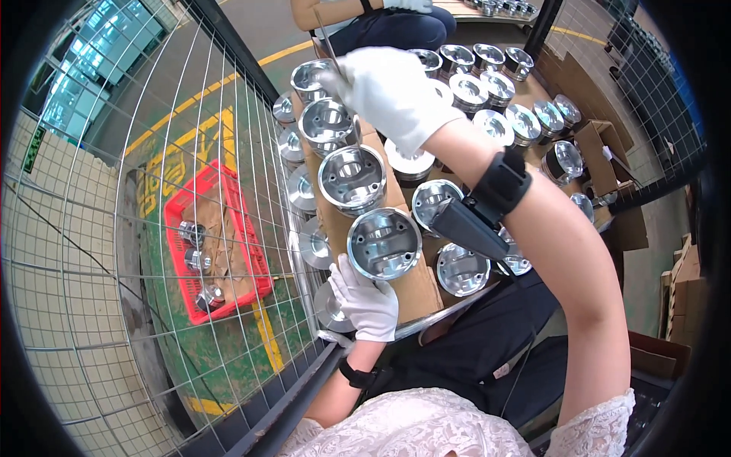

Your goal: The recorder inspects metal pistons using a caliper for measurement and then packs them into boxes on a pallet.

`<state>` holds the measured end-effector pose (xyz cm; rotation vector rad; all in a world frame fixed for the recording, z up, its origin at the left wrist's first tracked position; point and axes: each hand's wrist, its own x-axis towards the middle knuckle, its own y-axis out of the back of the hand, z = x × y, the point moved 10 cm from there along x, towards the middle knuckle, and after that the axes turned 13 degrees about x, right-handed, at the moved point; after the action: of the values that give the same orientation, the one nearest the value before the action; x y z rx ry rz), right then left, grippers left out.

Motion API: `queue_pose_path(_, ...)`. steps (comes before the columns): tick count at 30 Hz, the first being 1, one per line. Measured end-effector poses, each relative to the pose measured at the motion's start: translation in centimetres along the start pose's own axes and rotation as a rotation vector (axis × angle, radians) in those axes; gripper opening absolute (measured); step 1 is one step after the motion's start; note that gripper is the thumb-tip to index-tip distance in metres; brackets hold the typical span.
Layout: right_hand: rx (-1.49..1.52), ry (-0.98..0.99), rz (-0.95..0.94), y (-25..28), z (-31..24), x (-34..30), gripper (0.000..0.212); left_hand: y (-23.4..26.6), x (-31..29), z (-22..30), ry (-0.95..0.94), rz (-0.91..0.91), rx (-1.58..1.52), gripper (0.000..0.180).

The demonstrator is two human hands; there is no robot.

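Lying beyond the wire mesh, a red crate holds metal parts.

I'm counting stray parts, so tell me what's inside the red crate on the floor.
The red crate holds three small metal parts along its left side and brown cardboard. Anything under the cardboard is hidden.

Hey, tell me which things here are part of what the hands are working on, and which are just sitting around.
In hand:
- left hand under the nearest metal piston
- right hand holding a thin rod
- row of pistons on the cardboard strip

Lying about:
- red crate with a few parts, beyond the wire fence
- cardboard boxes
- another person's gloved hand at the far end
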<state>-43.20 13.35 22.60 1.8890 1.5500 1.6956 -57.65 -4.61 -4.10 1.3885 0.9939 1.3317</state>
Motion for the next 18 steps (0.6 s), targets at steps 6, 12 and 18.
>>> queue_pose_path(6,0.104,0.026,-0.053,-3.0,-2.7,1.6,0.035,-0.1,0.0,-0.1,-0.016,-0.002,0.006,0.075)
queue_pose_path(12,0.100,-0.038,-0.089,-4.6,-1.6,1.4,0.035,0.6,0.2,0.1,-0.015,0.022,-0.060,0.074)
queue_pose_path(18,0.096,-0.025,-0.088,-4.9,-2.2,1.7,0.036,0.8,0.1,0.0,-0.024,0.052,-0.056,0.074)
